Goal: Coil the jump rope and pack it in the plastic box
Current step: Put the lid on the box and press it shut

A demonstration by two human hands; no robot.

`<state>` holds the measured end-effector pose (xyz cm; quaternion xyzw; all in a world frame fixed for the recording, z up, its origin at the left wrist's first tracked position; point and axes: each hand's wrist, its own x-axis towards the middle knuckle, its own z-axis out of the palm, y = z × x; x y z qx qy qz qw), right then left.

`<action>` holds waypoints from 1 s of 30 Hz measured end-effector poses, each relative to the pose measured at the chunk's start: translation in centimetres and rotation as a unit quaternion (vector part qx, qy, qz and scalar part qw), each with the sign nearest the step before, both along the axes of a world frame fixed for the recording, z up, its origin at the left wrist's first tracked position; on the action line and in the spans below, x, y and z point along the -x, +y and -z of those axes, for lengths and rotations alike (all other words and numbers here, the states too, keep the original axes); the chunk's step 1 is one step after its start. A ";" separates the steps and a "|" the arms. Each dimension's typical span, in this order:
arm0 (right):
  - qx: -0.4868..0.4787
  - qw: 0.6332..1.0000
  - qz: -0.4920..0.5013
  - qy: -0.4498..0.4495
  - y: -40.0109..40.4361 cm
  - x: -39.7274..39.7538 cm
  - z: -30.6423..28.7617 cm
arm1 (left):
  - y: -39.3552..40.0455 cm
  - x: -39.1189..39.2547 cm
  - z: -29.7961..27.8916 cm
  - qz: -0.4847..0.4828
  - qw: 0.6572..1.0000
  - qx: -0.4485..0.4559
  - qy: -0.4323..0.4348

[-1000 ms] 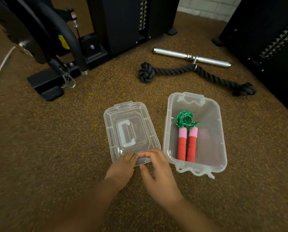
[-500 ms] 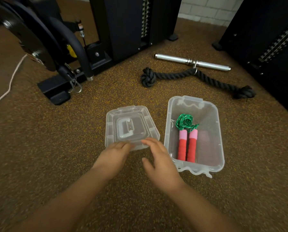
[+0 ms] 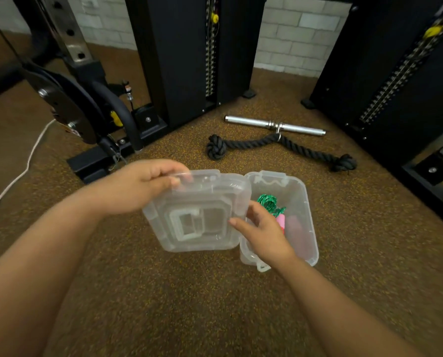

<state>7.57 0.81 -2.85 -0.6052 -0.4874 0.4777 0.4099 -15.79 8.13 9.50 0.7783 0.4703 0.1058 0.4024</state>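
The clear plastic box (image 3: 306, 202) stands open on the brown floor. Inside lies the jump rope (image 3: 268, 202), a green coil with pink and red handles, partly hidden behind my right hand. The clear lid (image 3: 197, 217) is lifted off the floor and tilted, just left of the box and overlapping its left rim. My left hand (image 3: 143, 186) pinches the lid's far left corner. My right hand (image 3: 261, 230) holds the lid's right edge, thumb on top, over the box's left side.
A black knotted rope (image 3: 279, 148) clipped to a chrome bar (image 3: 274, 123) lies on the floor beyond the box. Black weight-stack machines stand at the back and right, a machine base with a plate at the left. A white cord (image 3: 22, 163) trails at far left.
Both hands have picked the lid up off the floor and carried it to the right toward the box. The view has tilted up. The box and jump rope have stayed put.
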 end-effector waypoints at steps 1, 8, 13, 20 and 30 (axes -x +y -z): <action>0.000 1.000 0.013 0.027 -0.4 -0.3 -0.3 | 0.2 -0.3 -1.3 0.000 1.000 -0.005 -0.005; -0.059 0.982 0.118 0.132 -1.5 -3.6 -4.0 | 2.5 -4.6 -2.6 -0.132 0.967 0.048 -0.211; -0.027 0.954 0.275 0.121 -1.1 -8.2 -3.1 | 0.6 -10.6 5.9 -0.190 0.930 0.219 -0.224; 0.139 0.947 0.285 0.045 0.6 -13.3 2.2 | -0.3 -15.9 13.5 -0.262 0.917 0.257 -0.159; 0.164 0.948 0.212 -0.170 2.0 -14.3 4.9 | -0.2 -18.2 17.9 -0.267 0.933 0.234 -0.069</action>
